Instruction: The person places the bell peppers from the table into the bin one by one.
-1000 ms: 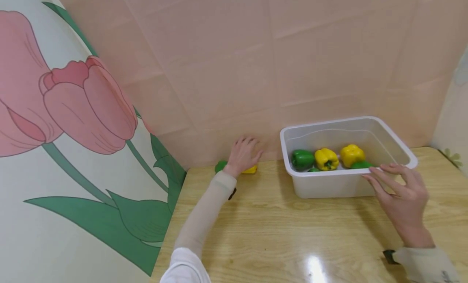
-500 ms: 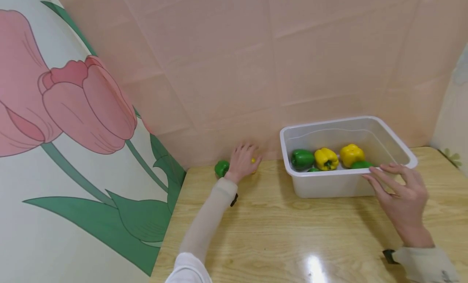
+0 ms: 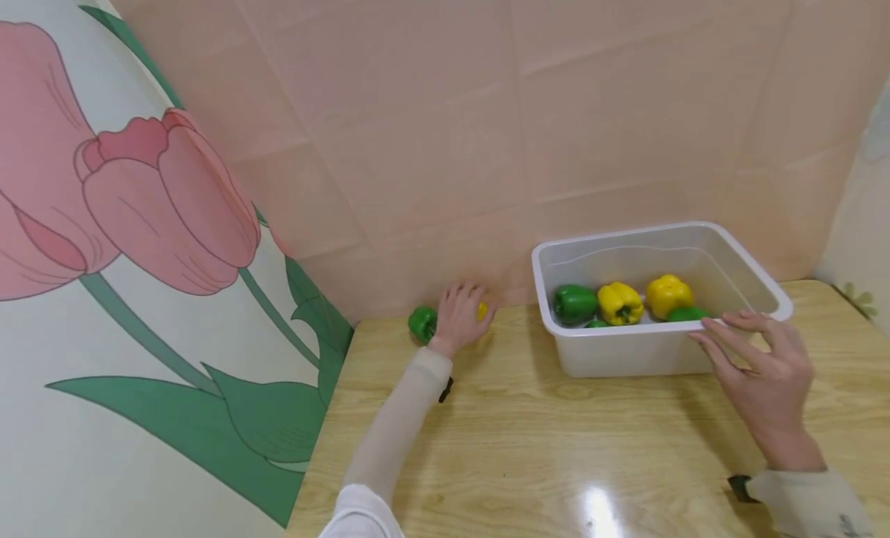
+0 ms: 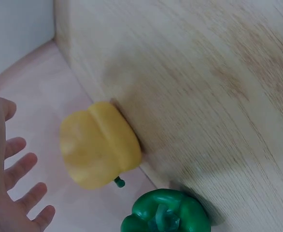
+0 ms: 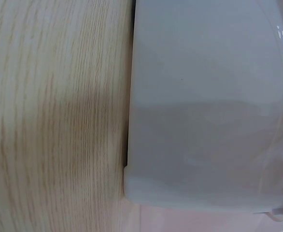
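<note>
My left hand hovers over a yellow bell pepper near the back of the table. The left wrist view shows its fingers spread and apart from that pepper, which lies on its side with a green stem. Beside it, to the left in the head view, sits a green bell pepper. With thumb and fingers, my right hand pinches the front rim of a white plastic bin. Inside are yellow peppers and green peppers, some partly hidden by the front wall.
The wooden table ends at a pink sheet hanging behind it. A wall with painted tulips borders the left side. In the right wrist view, the bin's outer wall stands on the tabletop.
My left hand has come down and slightly toward me over the yellow pepper, uncovering more of the green pepper. The right hand and bin stay in place.
</note>
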A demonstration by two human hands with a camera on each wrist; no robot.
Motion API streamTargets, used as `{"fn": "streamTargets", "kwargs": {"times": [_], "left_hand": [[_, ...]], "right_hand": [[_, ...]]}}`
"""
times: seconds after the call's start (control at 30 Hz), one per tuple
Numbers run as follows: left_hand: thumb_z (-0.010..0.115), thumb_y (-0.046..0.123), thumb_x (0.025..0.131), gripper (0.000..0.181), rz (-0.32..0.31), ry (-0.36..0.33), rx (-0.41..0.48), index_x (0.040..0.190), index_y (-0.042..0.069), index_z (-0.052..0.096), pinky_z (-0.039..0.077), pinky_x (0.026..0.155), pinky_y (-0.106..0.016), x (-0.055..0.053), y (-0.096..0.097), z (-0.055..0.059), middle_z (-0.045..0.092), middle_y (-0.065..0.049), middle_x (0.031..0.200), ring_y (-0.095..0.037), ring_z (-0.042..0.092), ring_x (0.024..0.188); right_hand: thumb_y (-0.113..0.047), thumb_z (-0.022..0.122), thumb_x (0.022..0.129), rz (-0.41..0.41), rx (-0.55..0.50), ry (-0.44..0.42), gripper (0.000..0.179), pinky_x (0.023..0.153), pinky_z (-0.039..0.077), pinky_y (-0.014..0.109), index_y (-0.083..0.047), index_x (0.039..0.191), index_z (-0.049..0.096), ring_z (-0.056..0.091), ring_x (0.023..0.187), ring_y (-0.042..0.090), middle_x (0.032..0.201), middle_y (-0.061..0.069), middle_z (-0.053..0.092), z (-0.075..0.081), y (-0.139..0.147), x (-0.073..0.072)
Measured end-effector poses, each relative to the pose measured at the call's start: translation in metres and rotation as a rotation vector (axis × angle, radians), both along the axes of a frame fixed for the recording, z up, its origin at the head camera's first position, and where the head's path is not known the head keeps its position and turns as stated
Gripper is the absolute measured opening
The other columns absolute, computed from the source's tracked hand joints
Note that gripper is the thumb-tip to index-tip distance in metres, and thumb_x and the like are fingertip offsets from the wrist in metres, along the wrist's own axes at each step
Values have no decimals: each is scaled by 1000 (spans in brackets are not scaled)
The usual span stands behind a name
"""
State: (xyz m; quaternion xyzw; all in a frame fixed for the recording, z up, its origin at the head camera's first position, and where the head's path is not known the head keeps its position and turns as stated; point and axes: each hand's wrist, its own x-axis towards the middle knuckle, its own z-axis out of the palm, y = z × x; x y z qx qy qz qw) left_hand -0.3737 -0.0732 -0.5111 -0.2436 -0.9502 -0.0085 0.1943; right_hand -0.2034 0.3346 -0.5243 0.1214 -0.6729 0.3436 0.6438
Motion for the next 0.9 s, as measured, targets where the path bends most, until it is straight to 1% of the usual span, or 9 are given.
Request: {"fn": "streamTargets", "kwargs": {"times": [0.17,0.4,0.5,0.67,0.73,0.9], "left_hand": [[57,52,106,49,23,-4,-8,136,16,70,48,111,-48,-4,-3,-5,67,-3,140,-28,57,134],[57,52,106,49,65,-59,-50,141,19,65,47,113,-49,-9,0,-11,62,-1,147,-28,52,141],[61,50,105,48,68,-69,-38,141,19,65,46,113,-50,-11,1,-15,60,-2,148,-29,51,142],[62,46,104,49,65,-75,-24,143,18,64,45,113,-53,-14,1,-24,58,-4,151,-32,49,144],[61,47,105,49,65,-76,-32,144,18,63,44,114,-54,-16,0,-28,57,-4,152,-32,47,145],[60,48,105,50,82,-78,-61,147,20,62,43,117,-52,-19,-1,-33,57,-3,153,-31,46,147]], "right_hand": [[-44,89,88,4,5,-9,35,109,49,26,-9,87,87,74,103,31,97,21,79,-1,-2,-1],[-42,90,87,-6,-6,1,33,109,50,28,-9,86,87,75,103,32,96,21,79,0,-1,-1],[-43,89,88,-7,-1,-3,34,109,50,28,-9,87,87,75,103,31,96,21,79,0,0,0],[-45,88,88,-7,5,-18,35,109,49,27,-9,88,87,75,106,29,97,20,80,-1,0,1],[-44,88,88,-7,2,-19,35,109,49,27,-9,88,87,75,106,29,97,21,79,-1,0,1],[-44,88,88,-5,-3,-14,36,109,49,26,-9,88,87,74,105,30,97,21,79,0,-2,0]]}}
